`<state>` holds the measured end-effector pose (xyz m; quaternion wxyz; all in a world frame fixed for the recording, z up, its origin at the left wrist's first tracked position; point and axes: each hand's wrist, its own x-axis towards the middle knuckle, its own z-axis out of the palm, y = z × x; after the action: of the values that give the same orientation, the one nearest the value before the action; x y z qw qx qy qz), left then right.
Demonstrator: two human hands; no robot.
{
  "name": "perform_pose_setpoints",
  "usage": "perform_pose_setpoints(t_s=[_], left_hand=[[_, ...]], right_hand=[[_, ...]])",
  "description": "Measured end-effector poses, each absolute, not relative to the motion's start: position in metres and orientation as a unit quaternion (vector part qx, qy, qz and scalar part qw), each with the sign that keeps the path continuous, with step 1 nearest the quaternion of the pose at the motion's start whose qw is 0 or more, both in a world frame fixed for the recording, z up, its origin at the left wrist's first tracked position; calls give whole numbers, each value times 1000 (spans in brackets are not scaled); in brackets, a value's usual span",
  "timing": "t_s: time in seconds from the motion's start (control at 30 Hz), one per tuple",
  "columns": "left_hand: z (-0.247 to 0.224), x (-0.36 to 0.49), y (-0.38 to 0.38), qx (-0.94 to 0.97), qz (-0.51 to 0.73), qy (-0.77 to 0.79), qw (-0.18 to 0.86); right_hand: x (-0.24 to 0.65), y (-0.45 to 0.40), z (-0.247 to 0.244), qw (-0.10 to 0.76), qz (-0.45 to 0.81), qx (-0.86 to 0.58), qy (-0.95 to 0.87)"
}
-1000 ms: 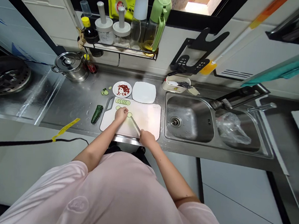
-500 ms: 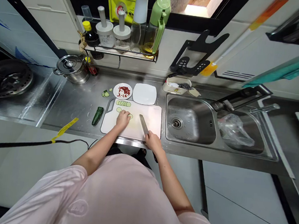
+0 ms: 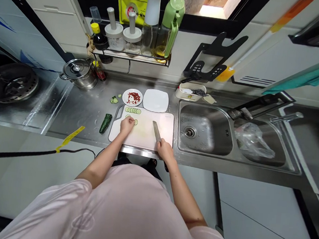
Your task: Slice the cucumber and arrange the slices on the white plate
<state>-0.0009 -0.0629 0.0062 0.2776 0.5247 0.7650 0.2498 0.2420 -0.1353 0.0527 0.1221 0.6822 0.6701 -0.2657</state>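
A white cutting board [image 3: 146,137] lies on the steel counter. Along its top left edge runs a row of several overlapping cucumber slices [image 3: 133,110]. My left hand [image 3: 126,125] is over the board's left part, fingertips together beside a loose cucumber slice [image 3: 136,122]; whatever is between the fingers is too small to make out. Another slice shows partly behind the fingertips. My right hand [image 3: 164,150] grips a knife [image 3: 156,130], its blade pointing up and left over the board. A dark green cucumber piece [image 3: 105,123] rests left of the board.
Behind the board are a plate of chopped red pieces [image 3: 132,97] and a white square plate [image 3: 155,100]. Cucumber scraps [image 3: 114,99] lie nearby. A steel pot [image 3: 79,73] stands at back left. To the right is a double sink [image 3: 205,129] with a plastic bag [image 3: 255,140].
My left hand has moved a little to the left, leaving a slice beside its fingertips. The knife and my right hand have shifted slightly right.
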Motion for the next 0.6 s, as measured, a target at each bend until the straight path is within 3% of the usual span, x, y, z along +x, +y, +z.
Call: perform_pose_setpoints(t_s=[0.6], left_hand=[[11, -33, -58, 514, 202, 814, 182]], right_hand=[[243, -132, 46, 103, -270, 683, 671]])
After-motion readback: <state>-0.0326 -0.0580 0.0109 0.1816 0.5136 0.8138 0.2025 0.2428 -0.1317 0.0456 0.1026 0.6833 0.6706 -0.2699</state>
